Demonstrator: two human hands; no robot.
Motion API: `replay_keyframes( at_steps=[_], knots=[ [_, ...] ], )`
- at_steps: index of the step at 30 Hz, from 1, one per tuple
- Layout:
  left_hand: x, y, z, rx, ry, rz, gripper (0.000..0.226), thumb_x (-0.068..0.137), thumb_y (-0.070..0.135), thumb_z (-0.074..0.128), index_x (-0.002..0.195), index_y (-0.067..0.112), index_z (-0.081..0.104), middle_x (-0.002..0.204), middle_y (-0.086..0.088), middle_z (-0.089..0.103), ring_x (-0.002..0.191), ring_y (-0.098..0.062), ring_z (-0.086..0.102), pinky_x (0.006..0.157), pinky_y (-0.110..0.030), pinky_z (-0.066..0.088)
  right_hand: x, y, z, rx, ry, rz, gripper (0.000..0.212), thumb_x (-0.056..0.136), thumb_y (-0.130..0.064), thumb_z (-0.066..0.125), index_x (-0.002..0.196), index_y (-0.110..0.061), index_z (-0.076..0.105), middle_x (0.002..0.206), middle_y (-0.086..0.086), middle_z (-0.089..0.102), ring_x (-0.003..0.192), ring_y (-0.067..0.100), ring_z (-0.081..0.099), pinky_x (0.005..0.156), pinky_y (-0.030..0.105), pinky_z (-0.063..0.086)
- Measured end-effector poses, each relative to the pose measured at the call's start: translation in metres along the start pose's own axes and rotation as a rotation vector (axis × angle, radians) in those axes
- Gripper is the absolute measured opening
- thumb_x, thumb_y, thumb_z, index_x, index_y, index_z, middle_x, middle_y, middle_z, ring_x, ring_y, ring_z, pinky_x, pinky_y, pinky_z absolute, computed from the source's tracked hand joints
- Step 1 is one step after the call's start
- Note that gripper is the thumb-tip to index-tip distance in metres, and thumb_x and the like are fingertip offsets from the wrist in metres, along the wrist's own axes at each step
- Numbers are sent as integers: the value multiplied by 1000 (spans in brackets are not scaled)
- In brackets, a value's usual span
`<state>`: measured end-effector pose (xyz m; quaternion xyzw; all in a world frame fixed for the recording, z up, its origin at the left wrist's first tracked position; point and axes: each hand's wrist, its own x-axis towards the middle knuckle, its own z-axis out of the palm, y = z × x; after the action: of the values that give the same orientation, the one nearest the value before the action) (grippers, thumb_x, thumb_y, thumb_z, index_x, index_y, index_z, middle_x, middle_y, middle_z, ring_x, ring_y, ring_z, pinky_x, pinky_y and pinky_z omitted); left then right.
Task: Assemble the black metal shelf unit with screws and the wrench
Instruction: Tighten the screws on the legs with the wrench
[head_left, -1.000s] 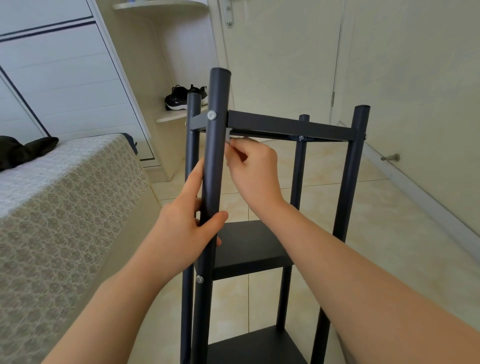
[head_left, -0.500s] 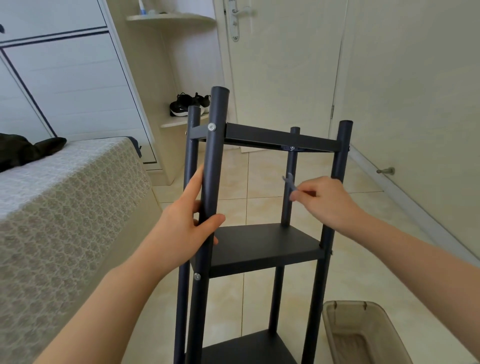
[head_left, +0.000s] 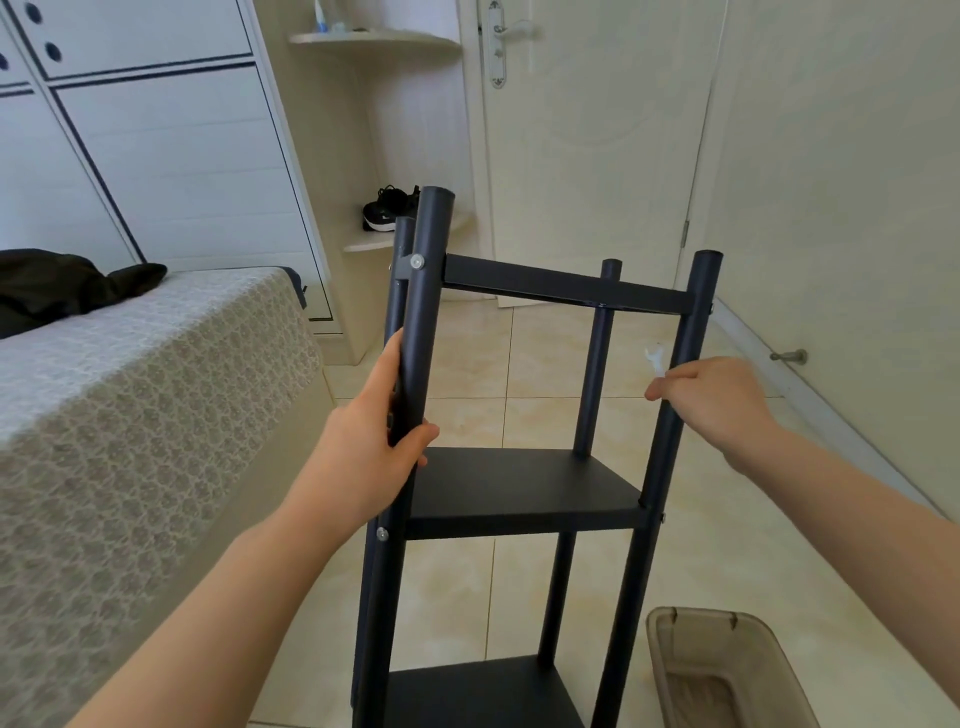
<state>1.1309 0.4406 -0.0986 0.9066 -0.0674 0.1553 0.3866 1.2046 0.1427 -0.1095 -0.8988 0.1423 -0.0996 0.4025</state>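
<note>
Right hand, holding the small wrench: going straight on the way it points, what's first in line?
Probably the thin black rear post of the black metal shelf unit. The right hand and small pale wrench point left past the front right post; depth is unclear.

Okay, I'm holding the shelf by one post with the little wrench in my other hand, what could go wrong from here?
1. The right hand pinches the small wrench by one end only. It could slip and drop onto the tile floor or into the basket below.
2. Only the left hand grips the shelf unit, and on just one post. Pushing on a screw at the far side might twist or tip it.
</note>
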Motion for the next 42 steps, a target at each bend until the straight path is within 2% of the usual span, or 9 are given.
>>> replay_keyframes(
  at_steps=[3,6,8,11,16,19,24,29,42],
  knots=[
    [2,-6,-2,12,34,-19,88,96,16,64,155,49,8,121,4,58,79,-12,73,91,-43,58,-2,-5,-2,144,-63,44,24,87,-19,70,109,-10,71,116,2,57,109,22,49,97,36,42],
    [4,-13,-3,83,96,-45,83,97,16,63,157,42,12,123,-3,63,97,-24,70,93,-46,56,-7,-10,-1,291,-111,66,21,87,-14,70,108,-9,67,108,2,53,100,20,47,89,38,46],
    [6,-18,-1,103,145,-78,80,98,15,61,158,38,13,124,-5,63,100,-28,67,90,-45,56,-10,-12,2,323,-124,68,20,87,-13,70,107,-9,68,106,3,54,97,20,49,83,37,50],
    [10,-27,1,80,167,-112,79,99,13,58,158,36,12,125,-8,64,103,-29,66,93,-46,54,-12,-14,4,345,-143,52,20,87,-13,71,106,-7,71,99,1,56,95,19,51,80,37,52],
    [18,-43,-2,13,174,-151,78,100,11,55,159,36,11,133,-9,60,107,-28,65,97,-49,53,-15,-19,9,374,-161,16,18,85,-14,74,102,-8,74,108,5,60,99,20,53,81,38,52],
    [20,-50,-7,26,181,-164,77,99,10,57,158,36,15,139,-7,56,120,-28,59,104,-51,49,-19,-24,12,347,-177,-14,9,84,-13,75,93,-11,73,106,2,59,100,19,53,76,35,51],
    [22,-59,-17,59,182,-184,75,97,10,61,157,34,22,137,-8,57,121,-30,58,104,-54,48,-26,-31,16,315,-211,-73,4,86,-14,73,89,-14,71,90,-1,58,80,13,54,60,23,48],
    [21,-66,-21,186,222,-202,77,97,16,62,158,34,19,138,-8,57,120,-33,59,100,-57,49,-31,-35,16,345,-237,-130,9,85,-16,75,93,-12,74,98,3,59,88,14,58,62,23,49],
    [20,-80,-31,284,241,-247,80,99,23,62,159,39,11,143,-5,56,123,-33,57,101,-50,46,-42,-47,15,396,-299,-129,14,85,-13,73,96,-5,75,106,3,60,97,16,58,82,41,58]
  ],
)
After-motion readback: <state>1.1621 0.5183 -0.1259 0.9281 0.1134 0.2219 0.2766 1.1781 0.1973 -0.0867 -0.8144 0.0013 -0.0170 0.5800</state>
